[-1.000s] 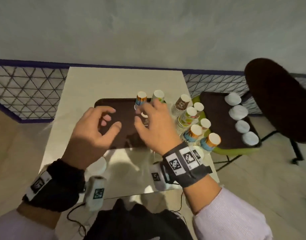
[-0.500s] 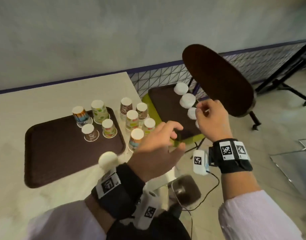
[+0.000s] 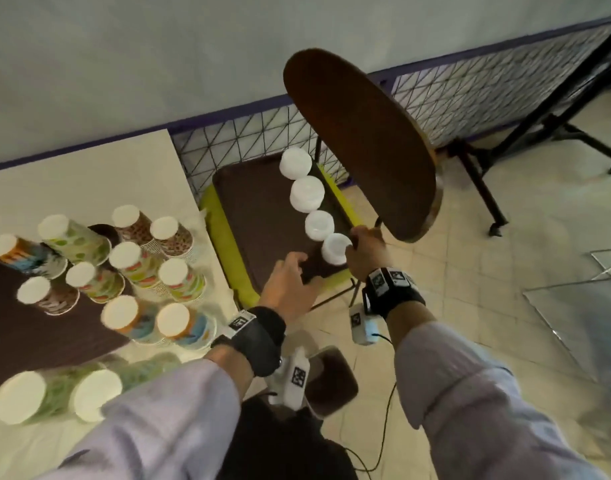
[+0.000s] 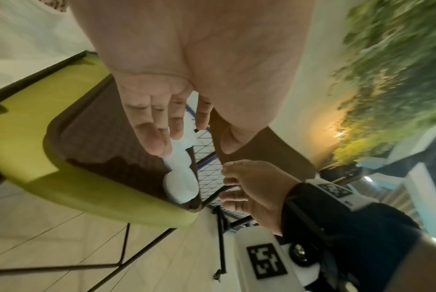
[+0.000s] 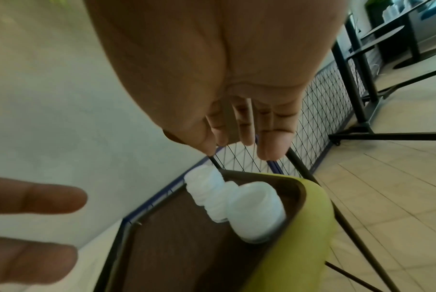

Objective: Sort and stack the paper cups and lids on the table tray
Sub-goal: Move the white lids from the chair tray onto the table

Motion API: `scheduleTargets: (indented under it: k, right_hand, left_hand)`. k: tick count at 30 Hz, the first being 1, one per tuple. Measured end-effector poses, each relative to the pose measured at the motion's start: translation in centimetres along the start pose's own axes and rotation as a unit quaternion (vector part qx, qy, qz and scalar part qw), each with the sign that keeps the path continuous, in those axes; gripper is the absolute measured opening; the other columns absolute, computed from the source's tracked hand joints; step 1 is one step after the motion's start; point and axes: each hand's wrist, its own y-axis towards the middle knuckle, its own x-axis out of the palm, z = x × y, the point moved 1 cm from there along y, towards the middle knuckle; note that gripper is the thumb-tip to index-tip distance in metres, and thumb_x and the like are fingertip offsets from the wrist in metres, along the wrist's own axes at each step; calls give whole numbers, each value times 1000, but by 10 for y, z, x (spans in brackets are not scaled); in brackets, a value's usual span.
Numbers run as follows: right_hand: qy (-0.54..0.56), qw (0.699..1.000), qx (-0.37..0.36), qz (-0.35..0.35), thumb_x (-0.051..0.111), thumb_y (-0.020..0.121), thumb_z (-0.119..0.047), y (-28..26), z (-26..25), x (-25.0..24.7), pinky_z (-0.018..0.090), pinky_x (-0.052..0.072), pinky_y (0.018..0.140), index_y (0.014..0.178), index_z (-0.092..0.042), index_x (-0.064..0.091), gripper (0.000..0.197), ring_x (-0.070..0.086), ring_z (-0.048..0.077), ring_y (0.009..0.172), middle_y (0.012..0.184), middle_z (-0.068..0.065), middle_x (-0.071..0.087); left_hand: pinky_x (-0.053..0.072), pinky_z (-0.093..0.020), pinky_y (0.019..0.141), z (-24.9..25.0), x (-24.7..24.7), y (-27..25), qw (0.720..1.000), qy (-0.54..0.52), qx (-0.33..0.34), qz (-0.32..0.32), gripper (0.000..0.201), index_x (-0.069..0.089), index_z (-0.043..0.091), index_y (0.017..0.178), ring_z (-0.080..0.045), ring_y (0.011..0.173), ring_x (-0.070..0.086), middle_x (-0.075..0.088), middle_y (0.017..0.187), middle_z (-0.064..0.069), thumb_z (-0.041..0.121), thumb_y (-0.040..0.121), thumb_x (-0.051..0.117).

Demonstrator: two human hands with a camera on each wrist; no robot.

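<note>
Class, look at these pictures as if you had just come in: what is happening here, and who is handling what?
A person sorting cups and lids has both hands over a brown tray resting on a yellow-green chair seat. Four stacks of white plastic lids stand in a row on it. The right hand reaches the nearest stack; the left hand hovers open beside it. Upturned patterned paper cups wait, stacked, on the cream table to the left.

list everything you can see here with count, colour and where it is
cup stacks: about a dozen, patterned, upside down on table and left tray
left tray: 1, brown, on table
table: 1, cream, left
lid stacks: 4, white, in a row on chair tray
chair tray: 1, brown, on chair seat
chair: 1, green seat, brown back
left hand: open, over chair tray
right hand: open, beside nearest lid stack
</note>
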Motion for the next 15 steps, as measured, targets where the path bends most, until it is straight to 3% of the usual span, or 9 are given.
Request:
scheduleTargets:
  k: [6,11,15]
  right_hand:
    - [-2,1000,-4,-20,56,98,-21,58,23,30,48,48,102,138,-13,54,41,56,39,121,137,15,47]
    - [-26,998,-16,-46,51,102,-31,76,36,54,44,48,96,143,-15,47,44,54,39,122,140,15,47]
    - [-25,998,-20,-45,48,104,-32,81,37,57,41,48,93,144,-16,45,43,55,37,121,139,15,49]
  left_hand:
    - [53,-45,103,-14,35,66,994,-52,-99,-6,49,47,28,141,-24,114,61,60,127,-1,38,97,65]
    - [53,-40,97,-21,49,100,995,-15,-101,4,49,48,13,144,-33,115,65,66,127,-11,29,100,61]
    - [55,-39,94,-31,62,123,984,-74,-160,-37,53,48,19,137,-28,107,68,68,117,-3,43,93,66]
